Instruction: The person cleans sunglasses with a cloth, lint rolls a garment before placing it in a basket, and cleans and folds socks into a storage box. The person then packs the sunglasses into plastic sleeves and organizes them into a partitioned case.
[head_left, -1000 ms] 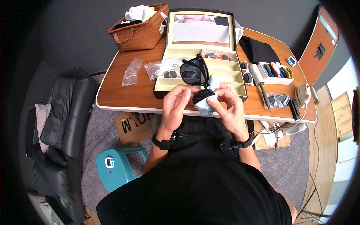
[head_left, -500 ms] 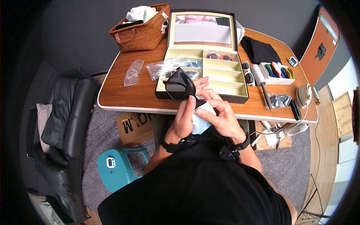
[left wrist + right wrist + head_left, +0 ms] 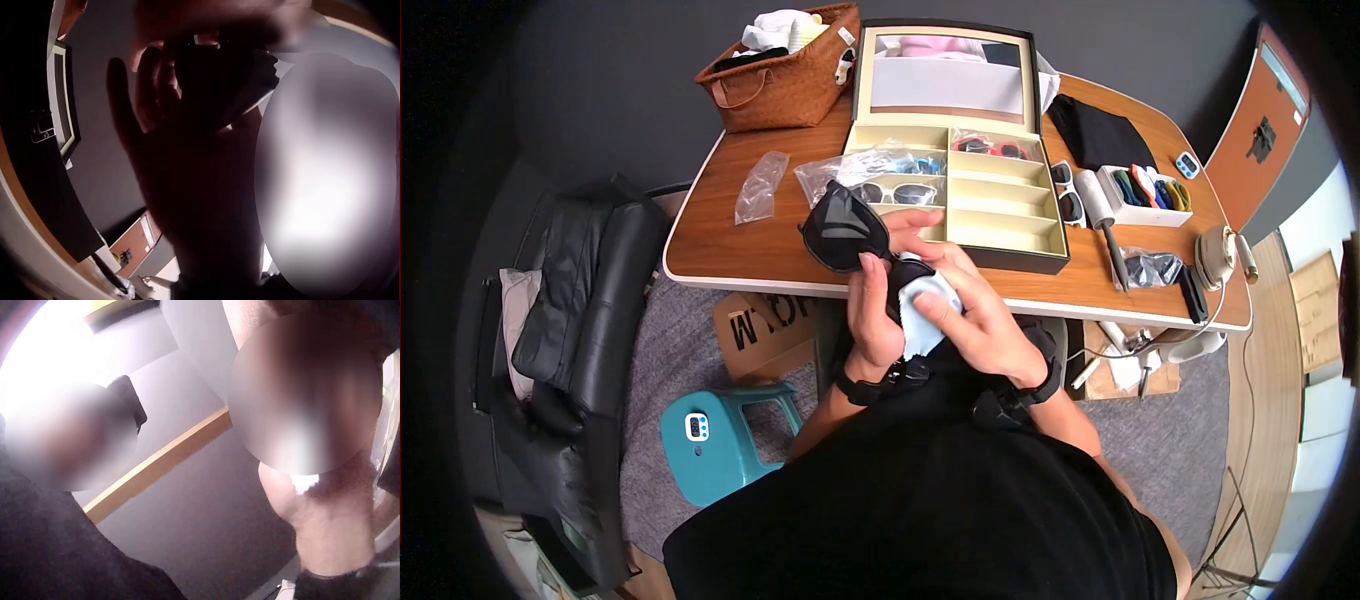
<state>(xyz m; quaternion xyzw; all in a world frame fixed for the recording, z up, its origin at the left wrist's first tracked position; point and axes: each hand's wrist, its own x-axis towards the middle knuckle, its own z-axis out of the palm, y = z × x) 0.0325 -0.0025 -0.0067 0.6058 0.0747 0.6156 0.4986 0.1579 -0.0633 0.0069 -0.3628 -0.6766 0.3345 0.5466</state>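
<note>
The two bare hands are at work over the near edge of a wooden table (image 3: 712,235), in front of an open display box (image 3: 1007,234) with its lid raised. The left hand (image 3: 875,312) grips the black sunglasses (image 3: 843,228), thumb on the near side of the frame; one large lens points up and to the left, clear of the fingers, and overlaps the box's near left corner from the head camera. The right hand (image 3: 980,318) pinches a pale blue cloth (image 3: 922,332) against the other lens, thumb flat on the cloth and a finger extended behind. Both wrist views are partly blurred or dark, so the exact placing of the hidden fingers cannot be told. Within the box, white-framed sunglasses (image 3: 897,193) lie in the left half and red-framed sunglasses (image 3: 992,150) in the far right compartment. A clear plastic bag (image 3: 761,188) lies on the table to the left, near a woven basket (image 3: 785,97). Right of the box are a lint roller (image 3: 1092,198) and a white tray (image 3: 1152,214) of rolled coloured fabric.
</note>
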